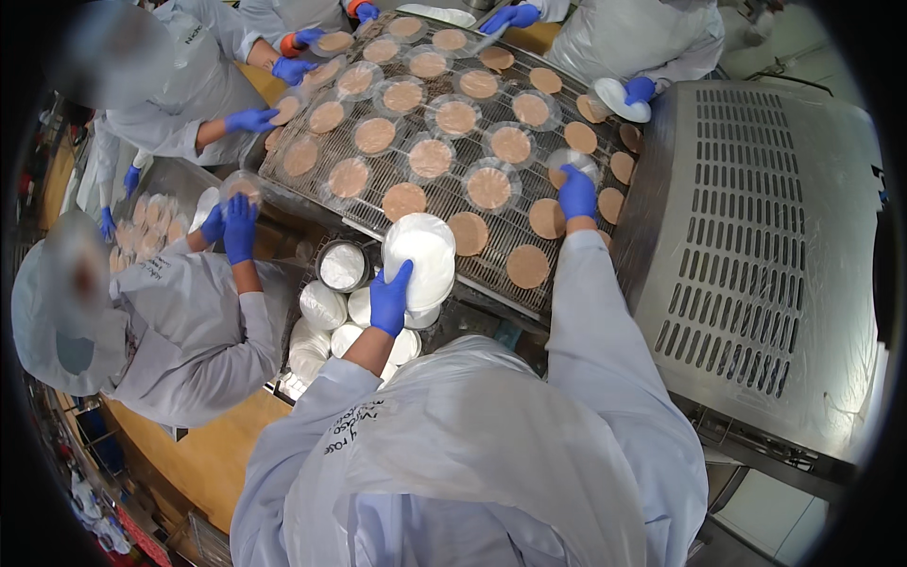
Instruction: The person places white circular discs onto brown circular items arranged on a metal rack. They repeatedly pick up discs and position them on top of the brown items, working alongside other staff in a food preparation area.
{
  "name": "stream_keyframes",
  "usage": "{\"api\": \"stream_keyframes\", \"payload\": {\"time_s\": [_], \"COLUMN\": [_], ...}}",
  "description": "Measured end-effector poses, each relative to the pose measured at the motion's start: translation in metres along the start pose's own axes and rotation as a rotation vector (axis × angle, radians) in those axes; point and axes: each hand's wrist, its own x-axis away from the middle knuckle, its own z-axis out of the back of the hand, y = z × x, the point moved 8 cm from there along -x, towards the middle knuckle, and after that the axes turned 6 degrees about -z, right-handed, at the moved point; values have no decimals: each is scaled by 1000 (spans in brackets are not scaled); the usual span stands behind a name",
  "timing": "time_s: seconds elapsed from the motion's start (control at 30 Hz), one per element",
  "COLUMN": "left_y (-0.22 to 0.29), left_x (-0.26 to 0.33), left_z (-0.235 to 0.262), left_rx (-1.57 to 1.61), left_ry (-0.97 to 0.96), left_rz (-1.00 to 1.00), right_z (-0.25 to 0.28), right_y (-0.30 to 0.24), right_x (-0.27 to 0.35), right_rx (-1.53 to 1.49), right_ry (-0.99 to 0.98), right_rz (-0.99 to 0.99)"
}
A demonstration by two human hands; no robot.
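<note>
My left hand (390, 298), in a blue glove, grips a thick stack of round white film sheets (419, 257) at the near edge of the wire-mesh conveyor (425, 215). My right hand (578, 195), also gloved in blue, reaches over the belt with a single clear round sheet (576, 163) at its fingertips. That sheet lies partly over a flat tan patty; my fingertips are partly hidden. Several round patties (546, 218) near my right hand are bare, while others farther left (489, 188) have clear round sheets on them.
A slotted steel machine housing (746, 246) stands right of the belt. Below my left hand are stacks of white round sheets (324, 305) and a round container (342, 266). Gloved co-workers (203, 331) work along the left and far sides; one holds a white stack (621, 100).
</note>
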Motion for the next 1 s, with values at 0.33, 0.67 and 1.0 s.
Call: {"api": "stream_keyframes", "payload": {"time_s": [0.33,0.67,1.0], "left_y": [17,-21,-17], "left_x": [18,41,52], "left_z": [-2,8,-24], "left_rx": [-51,18,-11], "left_ry": [-33,-54,-105], "left_rz": [33,33,-47], "right_z": [-18,27,-98], "right_y": [27,22,-27], "right_x": [57,92,174], "right_rx": [243,511,-23], "right_ry": [157,151,-363], "right_rz": [271,-102,341]}}
